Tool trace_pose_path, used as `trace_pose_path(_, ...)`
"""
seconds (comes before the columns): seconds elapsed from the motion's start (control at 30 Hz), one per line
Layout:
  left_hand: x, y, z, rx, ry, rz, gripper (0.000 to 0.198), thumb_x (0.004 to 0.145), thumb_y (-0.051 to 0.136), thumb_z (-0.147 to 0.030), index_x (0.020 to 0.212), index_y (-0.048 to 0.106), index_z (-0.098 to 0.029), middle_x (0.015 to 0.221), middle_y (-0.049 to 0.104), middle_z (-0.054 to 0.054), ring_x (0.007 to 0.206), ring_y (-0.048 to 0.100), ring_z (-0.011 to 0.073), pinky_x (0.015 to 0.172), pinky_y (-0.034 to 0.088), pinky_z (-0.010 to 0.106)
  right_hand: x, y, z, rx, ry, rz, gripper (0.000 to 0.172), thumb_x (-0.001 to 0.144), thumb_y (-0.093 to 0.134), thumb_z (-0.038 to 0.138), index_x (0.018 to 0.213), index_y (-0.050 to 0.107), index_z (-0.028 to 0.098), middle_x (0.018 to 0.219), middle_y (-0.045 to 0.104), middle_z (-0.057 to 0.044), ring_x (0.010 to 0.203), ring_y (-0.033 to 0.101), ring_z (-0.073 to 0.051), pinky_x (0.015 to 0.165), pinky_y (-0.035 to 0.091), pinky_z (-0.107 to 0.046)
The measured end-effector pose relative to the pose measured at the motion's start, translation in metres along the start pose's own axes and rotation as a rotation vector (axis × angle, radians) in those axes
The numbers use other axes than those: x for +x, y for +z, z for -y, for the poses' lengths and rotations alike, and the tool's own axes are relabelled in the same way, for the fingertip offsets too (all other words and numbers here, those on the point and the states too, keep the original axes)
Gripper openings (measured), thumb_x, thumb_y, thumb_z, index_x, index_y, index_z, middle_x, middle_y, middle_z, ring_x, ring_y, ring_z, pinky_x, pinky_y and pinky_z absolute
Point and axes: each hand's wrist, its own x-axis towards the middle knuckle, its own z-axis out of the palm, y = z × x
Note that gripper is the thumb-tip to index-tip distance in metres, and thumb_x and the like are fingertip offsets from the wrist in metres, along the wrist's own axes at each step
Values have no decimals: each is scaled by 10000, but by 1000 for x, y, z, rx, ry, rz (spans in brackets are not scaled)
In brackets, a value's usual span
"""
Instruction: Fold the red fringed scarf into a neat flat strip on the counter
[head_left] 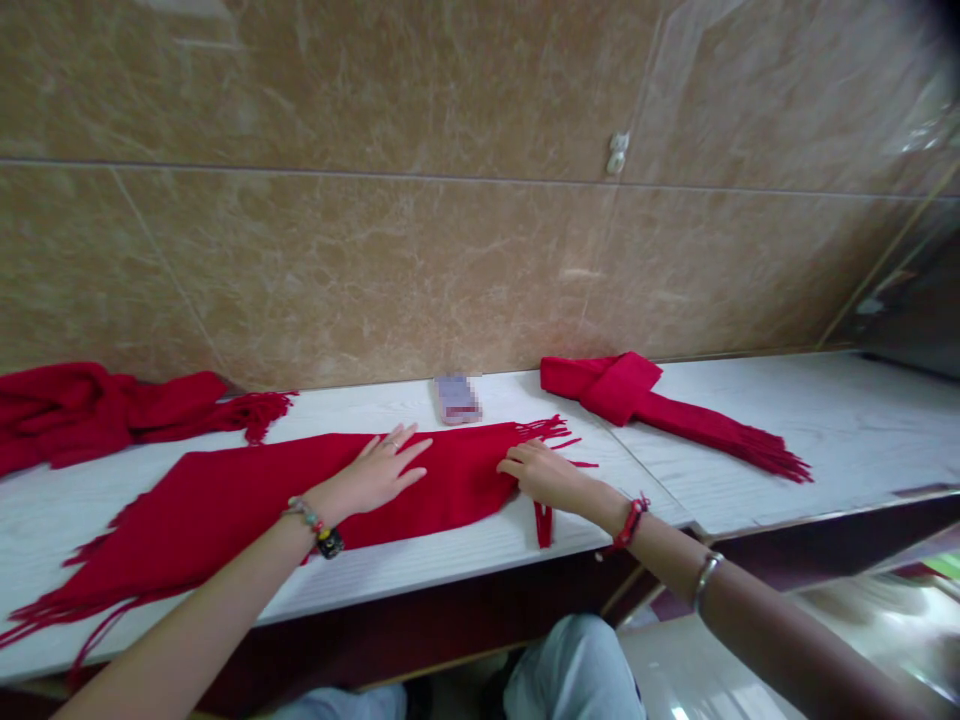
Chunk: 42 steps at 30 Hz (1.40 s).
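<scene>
- In the head view, the left hand (375,475) lay palm down on the red scarf (225,510), with the fingers open and spread and gripping nothing.
- The right hand (544,472) rested on the same scarf at its fringed end. Its fingers were bent a little over the cloth, and I could not tell if they pinched it or only pressed it.
- The scarf lay stretched along the white table (825,430), slanting from the front left edge toward the middle. One tassel hung over the front edge, just below the right hand.
- The work in hand seemed to be flattening this scarf. In my judgement it goes well when one palm holds the cloth in place and the other strokes outward toward the fringe with light, even pressure, so that no wrinkle is pushed into a fold.
- The tassels are better combed straight with the fingertips than pulled, because such thin strands tangle easily.
- The cloth looked soft, matte and a little fuzzy, like knitted or brushed wool, and it formed a long flat band with thready ends.
- The table top was smooth and pale with a faint wood grain, and the wall (450,250) behind was glossy brown marble tile.
- A folded scarf (637,395) lay to the right, well apart, and a crumpled scarf (90,410) lay at the far left.
- A small blurred object (457,397) stood near the wall, just behind the flat scarf.
- A beaded bracelet (319,528) was on the left wrist, and a red cord (630,520) and a metal bangle (705,575) were on the right arm.
</scene>
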Motion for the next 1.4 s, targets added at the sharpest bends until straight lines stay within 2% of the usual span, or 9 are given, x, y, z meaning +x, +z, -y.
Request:
trace_pose_path(0.13,7,16,-15,-104,59,166,558,881,321,-499,1385,194,-299,1466,92,48,1337,49,249,1039,96,500,2,-29,-40,217,150,2,318,704,415,11,911,616,144,872,659,-67,785,599,-166,719,450,-264)
trace_pose_path(0.27,-5,19,-15,-124,95,91,533,877,325,-510,1364,269,-303,1462,148,44,1331,109,243,1051,132,436,-6,-59,-64,210,439,-252,322,690,404,7,846,628,178,875,656,-49,846,596,-168,776,450,-273)
trace_pose_path(0.37,-15,11,-30,-150,207,59,597,810,425,-574,1340,324,-320,1425,264,40,1283,261,233,1033,223,347,-14,-57,-43,183,278,-365,355,689,490,70,1013,593,172,1025,607,-82,983,543,-191,877,417,-325)
trace_pose_path(0.53,-12,1,-48,-177,222,139,579,782,446,-603,1293,402,-335,1383,336,34,1233,332,267,1006,254,394,-23,-16,6,58,-116,-8,409,761,495,130,1166,534,173,1125,575,-110,1053,503,-201,905,392,-348)
trace_pose_path(0.7,-3,3,-48,-161,145,226,664,755,463,-625,1334,326,-331,1447,193,79,1302,173,326,1007,153,532,-23,0,-14,-155,-54,-11,326,807,388,36,1012,615,151,949,633,-95,851,568,-173,763,432,-297)
trace_pose_path(0.8,-4,9,-47,-139,133,270,717,779,380,-658,1383,181,-325,1467,39,97,1322,-12,342,974,36,619,-27,-14,-35,-247,-1,-79,229,815,431,62,870,638,144,842,632,-89,796,555,-184,751,417,-310)
trace_pose_path(1.03,-5,10,-46,-131,160,249,701,790,403,-630,1380,200,-311,1461,64,98,1324,-3,330,977,32,617,-67,-47,-78,-135,284,-107,292,695,456,-9,818,657,164,940,624,-104,947,531,-221,826,407,-366)
trace_pose_path(1.23,11,7,-64,-160,328,114,511,837,395,-556,1295,397,-329,1435,244,26,1320,161,254,1051,137,452,-39,-34,-41,223,131,-78,441,746,516,158,1183,512,205,1189,551,-83,1092,493,-205,930,383,-368)
trace_pose_path(1.4,35,15,-67,-115,133,69,561,885,305,-506,1376,254,-239,1456,149,90,1329,102,275,1027,130,515,5,-4,-29,112,103,-60,407,713,491,67,1113,549,113,1062,594,-128,981,538,-207,839,424,-337)
